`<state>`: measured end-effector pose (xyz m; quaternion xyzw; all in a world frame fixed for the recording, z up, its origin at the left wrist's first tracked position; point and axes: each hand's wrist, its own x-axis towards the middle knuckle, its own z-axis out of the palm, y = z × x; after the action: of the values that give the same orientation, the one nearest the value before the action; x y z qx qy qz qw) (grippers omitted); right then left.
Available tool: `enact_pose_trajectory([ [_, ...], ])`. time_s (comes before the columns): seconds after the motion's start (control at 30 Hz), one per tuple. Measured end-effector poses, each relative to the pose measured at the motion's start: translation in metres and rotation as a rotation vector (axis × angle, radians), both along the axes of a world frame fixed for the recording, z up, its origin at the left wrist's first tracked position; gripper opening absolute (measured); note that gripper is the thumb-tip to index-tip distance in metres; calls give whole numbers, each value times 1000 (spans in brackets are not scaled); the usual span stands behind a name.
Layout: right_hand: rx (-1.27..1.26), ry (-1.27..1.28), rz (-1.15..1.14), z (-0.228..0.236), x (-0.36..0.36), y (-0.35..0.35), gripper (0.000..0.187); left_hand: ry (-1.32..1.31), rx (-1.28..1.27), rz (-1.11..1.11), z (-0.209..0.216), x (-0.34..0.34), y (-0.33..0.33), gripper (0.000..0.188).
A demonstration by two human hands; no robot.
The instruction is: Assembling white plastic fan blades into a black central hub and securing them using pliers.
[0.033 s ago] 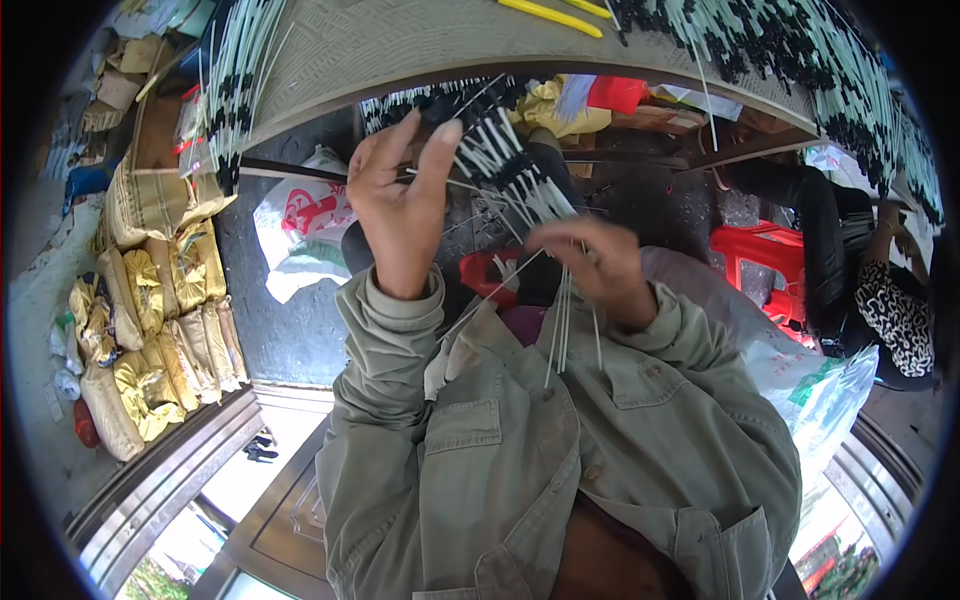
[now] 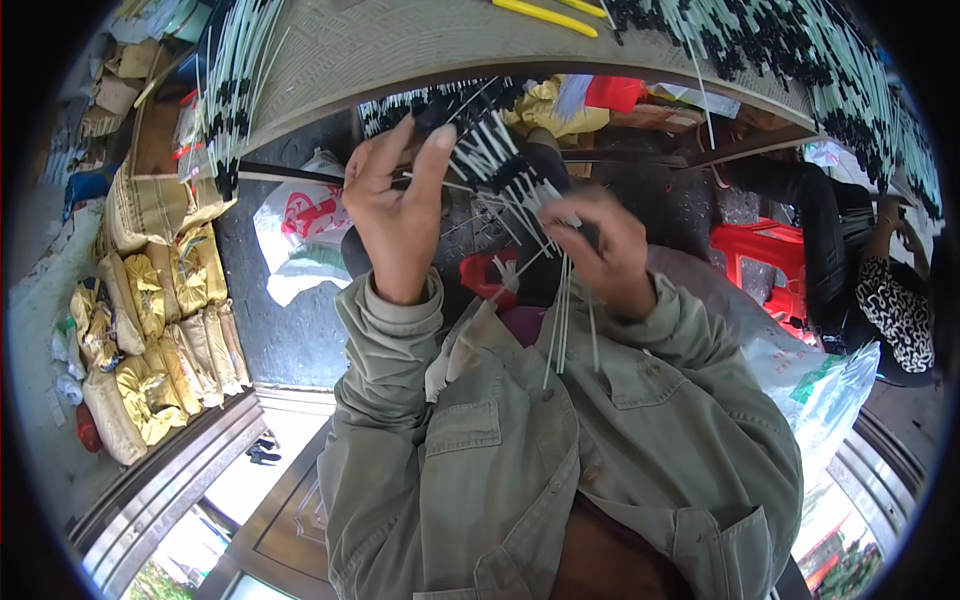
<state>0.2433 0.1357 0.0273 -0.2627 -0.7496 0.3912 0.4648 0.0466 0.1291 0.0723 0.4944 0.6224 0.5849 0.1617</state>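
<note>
the yellow handles (image 2: pixel 545 17) run off the top edge — the right hand (image 2: pixel 606 243) is slightly blurred.

Desk (image 2: pixel 400 40) looked matt, rough, finely textured. Yellow handles (image 2: pixel 545 16) on desk looked like smooth, glossy plastic. Thin sticks (image 2: pixel 487 150) just below desk edge had smooth pale lengths; black parts looked dull. Shirt (image 2: pixel 490 480), near side of desk, was matt, creased cloth. Stool (image 2: pixel 760 237), below desk to right, was glossy red plastic. Bag (image 2: pixel 300 265), below desk to left, was crinkled plastic. Packages (image 2: pixel 145 300), left of desk, had shiny, wrinkled yellow wrapping. Door (image 2: pixel 285 510), well apart from desk, looked like smooth brown wood.
</note>
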Motion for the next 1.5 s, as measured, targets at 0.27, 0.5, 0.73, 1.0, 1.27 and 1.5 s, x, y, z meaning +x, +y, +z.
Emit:
enact_pose_trajectory([
  [0.27,133,66,-31,6,-44,36,48,18,-43,78,-1,2,-10,27],
  [0.5,417,-74,-76,-5,-53,35,50,-36,-34,79,-3,3,-19,23],
  [0.73,282,-23,270,-6,-46,60,52,-178,-23,-39,-4,2,-23,21],
  [1.0,422,-208,51,3,-46,36,62,-15,-19,-2,5,15,-27,21],
  [1.27,591,-369,-37,15,-36,31,58,70,-80,-21,14,21,-32,22],
  [1.5,578,-369,-40,18,-30,24,57,-83,-79,-36,11,29,-39,26],
])
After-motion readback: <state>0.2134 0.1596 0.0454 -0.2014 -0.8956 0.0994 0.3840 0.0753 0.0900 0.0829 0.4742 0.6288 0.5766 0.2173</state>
